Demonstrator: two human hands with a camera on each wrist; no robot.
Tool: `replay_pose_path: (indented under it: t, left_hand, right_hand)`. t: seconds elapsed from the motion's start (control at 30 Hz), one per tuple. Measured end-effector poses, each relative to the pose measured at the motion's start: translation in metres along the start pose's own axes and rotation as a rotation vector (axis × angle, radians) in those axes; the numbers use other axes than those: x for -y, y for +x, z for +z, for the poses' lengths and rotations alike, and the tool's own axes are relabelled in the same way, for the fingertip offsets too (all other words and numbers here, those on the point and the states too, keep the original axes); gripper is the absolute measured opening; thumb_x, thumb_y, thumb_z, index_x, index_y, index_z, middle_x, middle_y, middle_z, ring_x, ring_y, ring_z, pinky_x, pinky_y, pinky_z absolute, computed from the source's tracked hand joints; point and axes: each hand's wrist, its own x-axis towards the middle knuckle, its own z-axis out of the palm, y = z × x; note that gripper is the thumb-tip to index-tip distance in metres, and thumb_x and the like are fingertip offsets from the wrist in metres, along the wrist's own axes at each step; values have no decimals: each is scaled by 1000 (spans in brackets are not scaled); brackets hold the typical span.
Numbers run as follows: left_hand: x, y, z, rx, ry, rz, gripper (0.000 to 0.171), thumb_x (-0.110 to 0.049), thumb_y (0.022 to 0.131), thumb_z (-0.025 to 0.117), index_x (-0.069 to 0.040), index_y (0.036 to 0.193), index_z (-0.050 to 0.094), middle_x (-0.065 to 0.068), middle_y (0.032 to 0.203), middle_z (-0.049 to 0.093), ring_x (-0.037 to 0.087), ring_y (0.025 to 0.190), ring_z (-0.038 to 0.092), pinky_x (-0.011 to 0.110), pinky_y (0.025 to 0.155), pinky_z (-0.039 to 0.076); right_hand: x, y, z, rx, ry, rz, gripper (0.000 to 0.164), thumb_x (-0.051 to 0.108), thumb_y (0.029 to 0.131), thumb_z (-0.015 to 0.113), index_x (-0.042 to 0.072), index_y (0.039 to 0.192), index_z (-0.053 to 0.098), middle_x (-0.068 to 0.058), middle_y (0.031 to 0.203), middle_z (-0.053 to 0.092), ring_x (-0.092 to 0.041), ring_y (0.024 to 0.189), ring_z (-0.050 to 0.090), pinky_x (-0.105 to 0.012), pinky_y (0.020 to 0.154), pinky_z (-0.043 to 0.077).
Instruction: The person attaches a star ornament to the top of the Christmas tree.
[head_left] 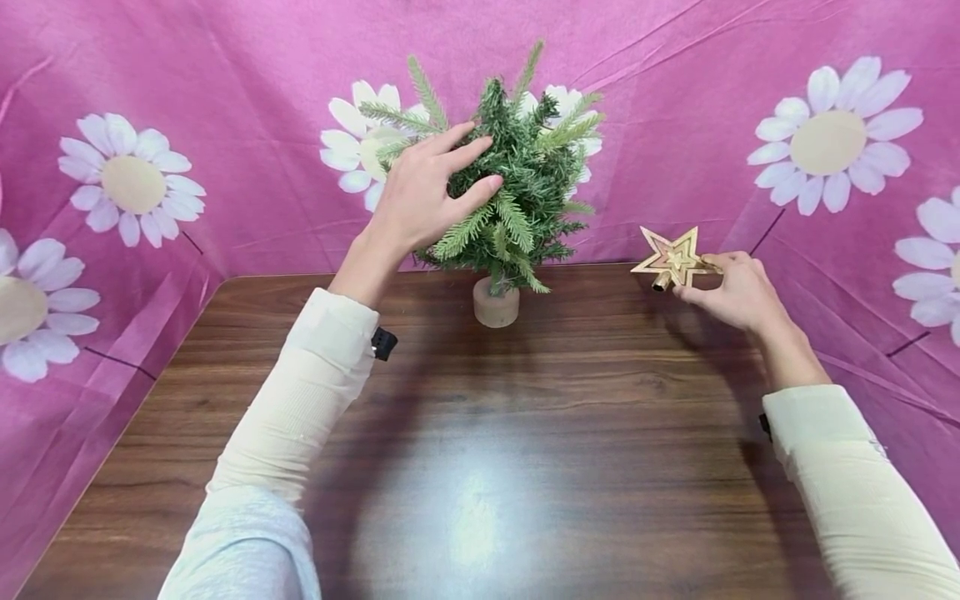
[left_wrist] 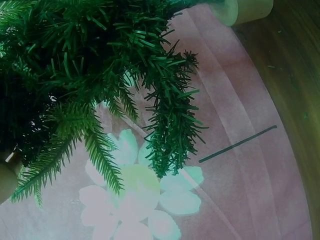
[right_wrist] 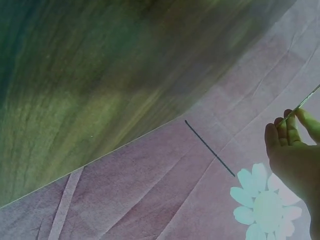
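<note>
A small artificial Christmas tree (head_left: 532, 175) stands upright on its round wooden base (head_left: 496, 304) near the table's back edge. My left hand (head_left: 423, 187) rests against the upper left of the tree, its fingers spread over the branches. In the left wrist view, green branches (left_wrist: 170, 110) hang close, and only a bit of the hand shows at the left edge. Over at the back right, a gold star tree topper (head_left: 675, 257) is pinched at its right point by my right hand (head_left: 738, 296). The right wrist view shows the star's thin edge (right_wrist: 304, 101) between thumb and fingers.
The dark wood table (head_left: 600, 467) reaches towards me, with a bright glare at its front middle. A pink cloth (head_left: 262, 83) printed with large white flowers hangs behind and at both sides. Dark wrist straps (head_left: 384, 343) sit at my sleeves.
</note>
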Motion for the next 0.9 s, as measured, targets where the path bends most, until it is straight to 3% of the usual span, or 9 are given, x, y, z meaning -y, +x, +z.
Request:
replay_pose_path:
  t: [0.4, 0.9]
  left_hand:
    - [0, 0, 0, -6, 11, 18, 61, -55, 100, 51, -18, 148, 53, 10, 159, 41, 27, 145, 39, 43, 118, 28]
    - [0, -1, 0, 15, 29, -5, 62, -56, 100, 49, -19, 150, 51, 8, 160, 38, 26, 146, 36, 45, 119, 25]
  right_hand:
    - [13, 5, -6, -69, 19, -40, 75, 42, 89, 72, -13, 137, 52, -44, 131, 45, -61, 121, 37, -68, 100, 30]
    - [32, 8, -15, -138, 23, -60, 72, 44, 89, 71, -10, 135, 56, -42, 129, 46, -58, 120, 37, -66, 98, 30]
